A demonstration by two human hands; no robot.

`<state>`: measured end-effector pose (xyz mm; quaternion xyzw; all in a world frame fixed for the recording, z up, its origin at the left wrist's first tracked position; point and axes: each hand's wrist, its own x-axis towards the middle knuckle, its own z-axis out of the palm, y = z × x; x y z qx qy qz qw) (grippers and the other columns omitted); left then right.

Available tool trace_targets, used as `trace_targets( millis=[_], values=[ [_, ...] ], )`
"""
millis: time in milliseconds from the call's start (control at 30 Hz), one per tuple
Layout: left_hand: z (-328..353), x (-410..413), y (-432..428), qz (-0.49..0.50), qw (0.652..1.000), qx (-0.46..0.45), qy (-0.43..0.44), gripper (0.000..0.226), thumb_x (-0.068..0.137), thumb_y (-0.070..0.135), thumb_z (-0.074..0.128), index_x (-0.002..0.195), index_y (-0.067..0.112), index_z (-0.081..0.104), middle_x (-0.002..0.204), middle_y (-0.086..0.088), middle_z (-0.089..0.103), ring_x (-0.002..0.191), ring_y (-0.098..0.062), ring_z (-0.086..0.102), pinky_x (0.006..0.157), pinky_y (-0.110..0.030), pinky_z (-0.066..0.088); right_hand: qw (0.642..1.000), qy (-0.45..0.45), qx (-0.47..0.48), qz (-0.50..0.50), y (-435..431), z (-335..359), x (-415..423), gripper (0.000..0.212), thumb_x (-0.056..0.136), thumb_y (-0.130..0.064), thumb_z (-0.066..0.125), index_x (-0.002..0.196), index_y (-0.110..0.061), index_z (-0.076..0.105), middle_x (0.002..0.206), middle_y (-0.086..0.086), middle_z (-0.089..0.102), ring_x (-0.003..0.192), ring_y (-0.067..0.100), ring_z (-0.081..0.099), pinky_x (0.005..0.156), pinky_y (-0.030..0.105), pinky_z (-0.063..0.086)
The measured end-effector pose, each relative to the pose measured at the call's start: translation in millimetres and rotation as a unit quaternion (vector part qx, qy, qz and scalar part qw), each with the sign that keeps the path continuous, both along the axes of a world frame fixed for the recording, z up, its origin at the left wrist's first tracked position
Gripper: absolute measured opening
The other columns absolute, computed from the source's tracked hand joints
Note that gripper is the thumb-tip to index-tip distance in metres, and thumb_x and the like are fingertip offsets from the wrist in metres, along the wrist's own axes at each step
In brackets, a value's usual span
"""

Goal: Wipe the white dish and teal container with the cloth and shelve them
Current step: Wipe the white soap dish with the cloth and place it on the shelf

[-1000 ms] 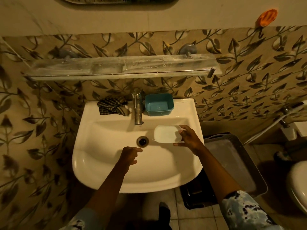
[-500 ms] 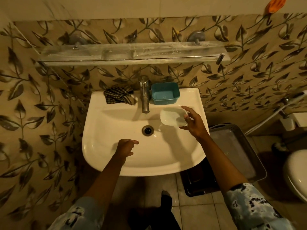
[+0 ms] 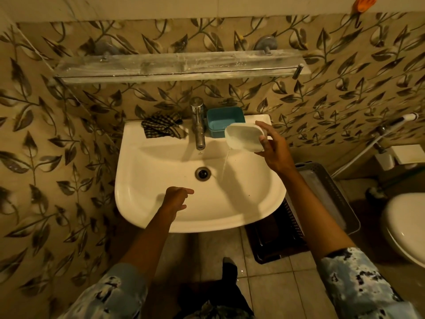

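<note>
My right hand [image 3: 271, 148] holds the white dish [image 3: 243, 138] tilted over the right side of the white sink [image 3: 142, 203], and a thin stream of water runs from its lower corner into the basin. The teal container [image 3: 220, 120] stands on the sink's back ledge just right of the tap, partly behind the dish. A dark checked cloth [image 3: 161, 127] lies crumpled on the ledge left of the tap. My left hand [image 3: 177, 198] hovers over the front of the basin, fingers loosely curled, holding nothing. The glass shelf [image 3: 179, 66] runs along the wall above.
The chrome tap [image 3: 199, 125] rises at the sink's back centre, with the drain [image 3: 202, 173] below it. A grey tray on a dark crate [image 3: 322, 192] sits on the floor to the right, beside a toilet [image 3: 404, 226]. An orange holder [image 3: 365, 3] hangs top right.
My right hand has lifted the white dish from the basin up and back toward the ledge and tipped it, so water pours out. The left hand has stayed over the front of the basin.
</note>
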<state>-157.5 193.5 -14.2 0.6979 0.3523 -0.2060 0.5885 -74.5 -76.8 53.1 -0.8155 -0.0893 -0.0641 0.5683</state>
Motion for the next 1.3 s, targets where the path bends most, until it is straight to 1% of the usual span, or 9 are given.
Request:
trace_targets(
  millis=[100,300,400,467,600,667,833,1100,1300],
  values=[
    [-2,-3,-1,-0.007,1.0,0.007,0.0,0.033,0.088,-0.002,0.042,0.104,0.002,0.071,0.112,-0.014,0.057,0.102,-0.024,0.051,0.092,-0.043,0.05,1.0,-0.014,-0.009,-0.015,0,10,-2,0.033,0.1,-0.021,0.047,0.132,-0.027,0.047,0.133,-0.001,0.048,0.118,0.027,0.054,0.077,0.024,0.059],
    [-5,-9,-2,-0.01,1.0,0.004,0.0,0.027,0.088,0.001,0.047,0.099,0.005,0.072,0.109,-0.012,0.057,0.102,-0.024,0.052,0.088,-0.04,0.051,0.995,-0.038,-0.095,-0.017,4,-3,-10,0.037,0.1,-0.023,0.046,0.137,-0.018,0.049,0.132,0.0,0.052,0.117,0.018,0.052,0.091,0.045,0.055],
    [-6,-13,0,-0.011,1.0,0.004,-0.002,0.027,0.088,0.003,0.047,0.098,0.006,0.072,0.111,-0.012,0.058,0.106,-0.025,0.053,0.088,-0.04,0.052,0.991,-0.057,-0.114,-0.035,11,-12,-21,0.036,0.1,-0.018,0.046,0.136,-0.014,0.05,0.134,0.01,0.056,0.116,0.01,0.047,0.095,0.032,0.05],
    [-5,-15,1,-0.008,1.0,0.0,-0.004,0.028,0.088,0.003,0.047,0.102,0.004,0.071,0.113,-0.013,0.057,0.107,-0.025,0.052,0.089,-0.041,0.052,0.991,-0.072,-0.103,-0.047,16,-17,-28,0.036,0.1,-0.017,0.047,0.136,-0.014,0.05,0.135,0.01,0.055,0.119,0.012,0.048,0.097,0.026,0.047],
    [-4,-19,2,0.008,1.0,-0.006,-0.002,0.019,0.087,0.004,0.053,0.096,0.004,0.07,0.111,-0.012,0.056,0.106,-0.023,0.051,0.09,-0.042,0.051,0.992,-0.056,-0.112,-0.03,24,-31,-42,0.036,0.098,-0.012,0.05,0.134,-0.013,0.052,0.133,0.012,0.057,0.123,0.023,0.052,0.104,0.045,0.047],
    [-4,-17,2,0.012,1.0,-0.015,-0.004,0.016,0.087,0.005,0.055,0.095,0.005,0.07,0.112,-0.01,0.056,0.106,-0.021,0.051,0.089,-0.041,0.052,0.991,-0.069,-0.106,-0.044,28,-32,-44,0.035,0.098,-0.013,0.049,0.133,-0.013,0.052,0.133,0.011,0.057,0.123,0.022,0.052,0.105,0.043,0.047],
    [-3,-16,2,0.019,1.0,-0.025,0.001,0.028,0.085,0.007,0.059,0.111,-0.001,0.065,0.117,-0.013,0.057,0.108,-0.023,0.052,0.087,-0.04,0.051,0.988,-0.082,-0.121,-0.042,33,-34,-43,0.036,0.099,-0.01,0.048,0.134,-0.014,0.052,0.134,0.012,0.055,0.125,0.023,0.051,0.106,0.042,0.045],
    [-1,-13,2,0.02,0.999,-0.028,0.008,0.031,0.086,0.002,0.053,0.114,-0.002,0.064,0.121,-0.014,0.057,0.114,-0.025,0.051,0.087,-0.039,0.051,0.981,-0.11,-0.158,-0.017,34,-44,-45,0.039,0.097,-0.015,0.049,0.136,-0.015,0.051,0.138,0.014,0.052,0.13,0.029,0.048,0.108,0.051,0.042],
    [-4,-8,1,0.037,0.998,-0.044,-0.002,0.03,0.084,0.007,0.057,0.112,-0.002,0.065,0.122,-0.017,0.059,0.109,-0.025,0.052,0.083,-0.039,0.051,0.976,-0.111,-0.186,-0.009,29,-52,-43,0.045,0.094,-0.006,0.055,0.137,-0.019,0.05,0.139,0.012,0.051,0.13,0.028,0.047,0.109,0.046,0.043]
  ],
)
